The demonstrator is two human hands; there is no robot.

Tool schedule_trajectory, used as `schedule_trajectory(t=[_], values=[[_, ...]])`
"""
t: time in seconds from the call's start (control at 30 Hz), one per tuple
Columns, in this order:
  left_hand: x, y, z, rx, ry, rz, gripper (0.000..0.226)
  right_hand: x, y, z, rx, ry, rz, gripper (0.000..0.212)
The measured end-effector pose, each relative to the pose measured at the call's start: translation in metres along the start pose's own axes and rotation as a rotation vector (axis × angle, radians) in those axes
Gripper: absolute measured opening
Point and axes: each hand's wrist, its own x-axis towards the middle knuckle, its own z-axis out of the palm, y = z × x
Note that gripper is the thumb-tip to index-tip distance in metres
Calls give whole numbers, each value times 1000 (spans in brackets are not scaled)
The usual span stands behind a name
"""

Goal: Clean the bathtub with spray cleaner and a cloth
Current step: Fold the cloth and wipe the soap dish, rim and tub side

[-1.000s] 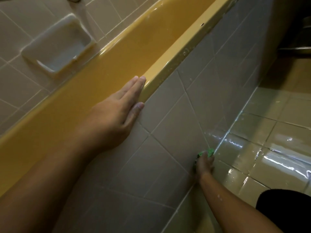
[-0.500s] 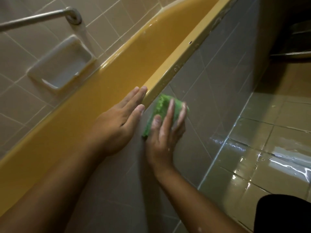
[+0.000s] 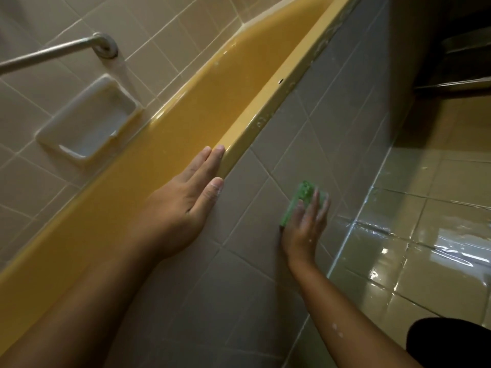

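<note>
A yellow bathtub [image 3: 202,112] runs diagonally from lower left to upper right, with a grey tiled outer side wall [image 3: 297,144] below its rim. My left hand [image 3: 186,200] lies flat on the rim, fingers straight, thumb against the tiles. My right hand [image 3: 305,229] presses a green cloth [image 3: 300,197] flat against the tiled side wall, about halfway down, with straight fingers spread over it. No spray cleaner is in view.
A white soap dish [image 3: 87,128] is set into the beige wall tiles behind the tub, under a metal grab bar [image 3: 53,53]. The wet, shiny floor tiles [image 3: 425,235] lie to the right. A dark fixture [image 3: 457,49] stands at top right.
My right hand swept the cloth up from the floor joint to just under the rim, then back down to mid-wall. The left hand stayed on the rim. The view tilted up slightly.
</note>
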Motion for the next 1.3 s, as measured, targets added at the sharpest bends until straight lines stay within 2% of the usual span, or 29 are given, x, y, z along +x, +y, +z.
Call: schedule_trajectory(t=[0.1, 0.2, 0.37, 0.43, 0.5, 0.57, 0.63, 0.7, 0.8, 0.9, 1.0, 1.07, 1.1, 1.3], values=[[1, 0, 1, 22, 1, -3, 57, 2, 49, -4, -63, -50, 351, 71], [-2, -1, 2, 48, 8, -2, 57, 0, 93, -12, -115, -103, 623, 62], [-2, 3, 1, 77, 8, -8, 59, 0, 127, -22, -66, -110, 966, 63], [-2, 4, 0, 82, -1, -9, 61, 0, 122, -22, -59, -93, 1014, 66], [0, 3, 0, 74, -11, -8, 62, -1, 102, -17, -60, -80, 971, 67], [3, 3, 0, 69, -15, -15, 63, -7, 66, -7, -66, -46, 833, 73], [7, 3, 0, 73, -19, -17, 65, -17, 18, -1, -57, 35, 560, 82], [14, 4, 1, 71, -21, -12, 67, -27, -30, 3, 0, 75, 202, 74], [22, 5, 2, 31, -12, 9, 62, -22, -97, 0, 71, -18, -226, 61], [28, 4, 1, -30, -2, 5, 55, 3, -144, -7, 71, -117, -503, 62], [36, 8, 2, -79, -12, -22, 51, 39, -144, -14, 55, -181, -705, 65], [43, 12, 2, -86, -3, -32, 63, 57, -127, -14, 50, -182, -756, 64], [47, 14, 2, -78, -4, -34, 69, 63, -115, -13, 49, -164, -717, 63], [63, 19, 4, -30, -28, -25, 69, 86, -23, -11, 55, -87, -107, 67]])
